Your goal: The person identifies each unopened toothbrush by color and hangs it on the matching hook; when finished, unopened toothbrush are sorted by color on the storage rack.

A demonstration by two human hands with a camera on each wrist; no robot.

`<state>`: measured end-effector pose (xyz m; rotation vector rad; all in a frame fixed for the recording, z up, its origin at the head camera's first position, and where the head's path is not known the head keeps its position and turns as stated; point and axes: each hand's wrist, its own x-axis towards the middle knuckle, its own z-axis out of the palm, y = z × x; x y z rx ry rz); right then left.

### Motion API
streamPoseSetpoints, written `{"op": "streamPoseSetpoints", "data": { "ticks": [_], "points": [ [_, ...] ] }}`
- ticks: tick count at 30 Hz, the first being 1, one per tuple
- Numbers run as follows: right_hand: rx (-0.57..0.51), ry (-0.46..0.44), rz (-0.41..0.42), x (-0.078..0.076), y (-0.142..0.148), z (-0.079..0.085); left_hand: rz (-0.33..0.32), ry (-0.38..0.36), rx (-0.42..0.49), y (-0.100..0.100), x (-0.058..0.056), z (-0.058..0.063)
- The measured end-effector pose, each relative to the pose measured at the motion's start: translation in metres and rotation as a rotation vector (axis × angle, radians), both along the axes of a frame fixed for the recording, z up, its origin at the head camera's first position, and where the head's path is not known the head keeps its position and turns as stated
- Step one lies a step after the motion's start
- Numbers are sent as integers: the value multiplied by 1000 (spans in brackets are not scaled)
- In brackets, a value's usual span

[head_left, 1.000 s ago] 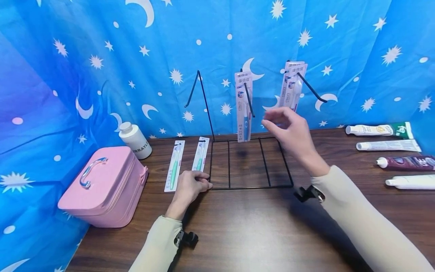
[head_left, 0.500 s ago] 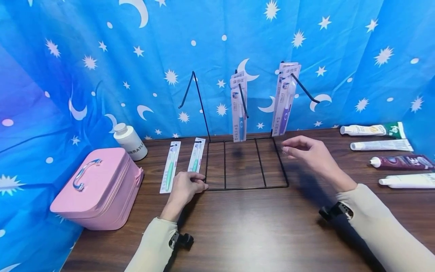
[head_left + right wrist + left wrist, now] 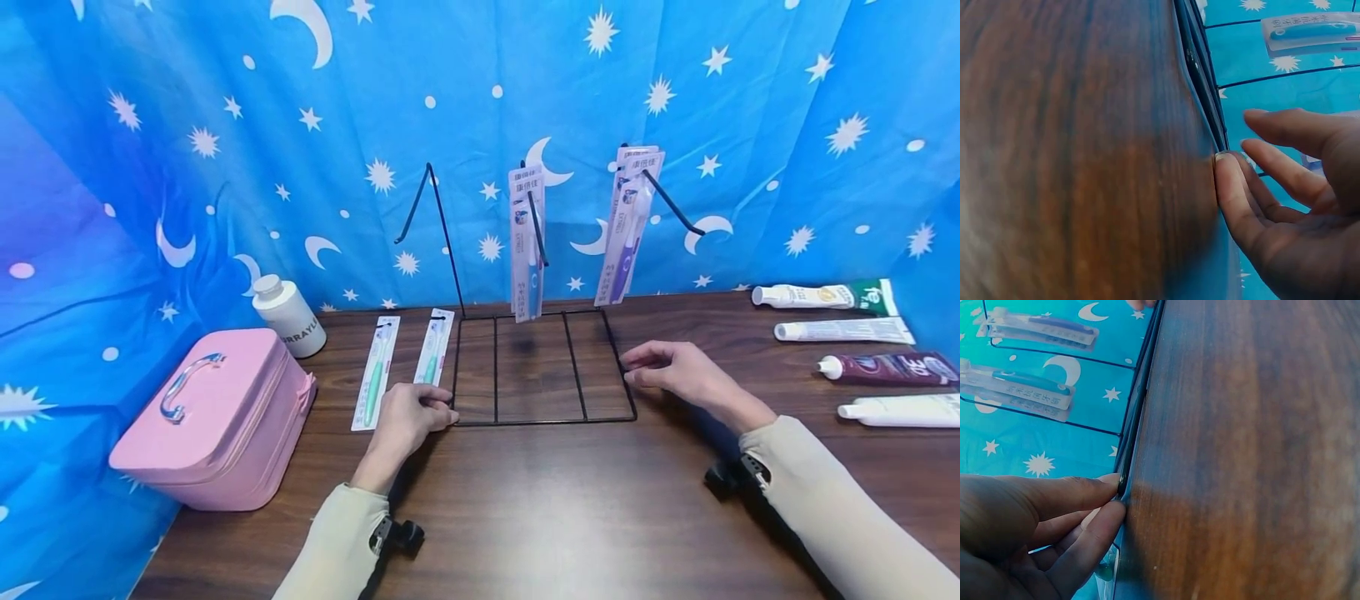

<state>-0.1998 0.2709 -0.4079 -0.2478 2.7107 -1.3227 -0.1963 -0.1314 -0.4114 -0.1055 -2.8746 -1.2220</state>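
A black wire display rack (image 3: 545, 422) stands on the table with three upright hooks. My left hand (image 3: 407, 419) pinches its front left corner between thumb and fingers, as the left wrist view shows on the wire (image 3: 1124, 478). My right hand (image 3: 684, 372) is beside the rack's right side bar; thumb and fingers are apart, and a fingertip (image 3: 1225, 165) reaches the table beside the wire. Packaged blue toothbrushes (image 3: 528, 250) hang on the middle hook and packaged purple toothbrushes (image 3: 628, 229) on the right one. The left hook (image 3: 415, 204) bears nothing.
Two packaged green toothbrushes (image 3: 375, 375) lie left of the rack, one partly behind my left hand. Farther left are a pink case (image 3: 217, 417) and a white bottle (image 3: 290, 318). Several toothpaste tubes (image 3: 888, 368) lie at the right. A blue star-patterned curtain (image 3: 337, 100) hangs behind.
My right hand has come down from the hanging purple toothbrushes to the rack's right side. The hanging packs have swung slightly. My left hand has stayed at the rack's corner.
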Motion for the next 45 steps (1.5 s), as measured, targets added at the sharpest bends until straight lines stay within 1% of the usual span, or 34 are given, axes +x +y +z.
{"op": "streamPoseSetpoints", "data": {
  "ticks": [6,11,15,18,19,21,22,24,26,29,32,35,38,41,45],
  "points": [
    [78,86,84,2,-3,-4,-10,6,16,2,3,-2],
    [117,95,95,2,-6,-4,10,-21,23,1,6,-3],
    [143,88,91,4,-6,-6,-7,-28,24,1,6,-4],
    [152,96,82,5,-5,-8,-28,-39,75,2,5,-2],
    [152,99,78,5,-5,-9,-30,-33,93,2,5,-1],
    [154,100,72,6,-5,-10,-28,4,104,3,4,2],
    [153,101,70,6,-5,-10,-23,34,99,2,3,5],
    [146,108,68,7,-5,-10,-3,118,55,2,0,10],
    [141,114,67,8,-5,-9,23,177,15,0,-5,16],
    [135,130,71,8,-5,-8,57,197,-9,-4,-15,21],
    [140,130,70,8,-4,-7,75,165,-5,-7,-28,23],
    [140,124,68,7,-3,-6,93,152,0,-9,-42,27],
    [136,115,69,5,-4,-6,133,140,-9,-9,-56,31],
    [133,112,70,2,-6,-7,183,100,-20,-9,-70,33],
    [127,114,82,-1,-10,-7,248,10,28,-8,-86,31]
  ]
}}
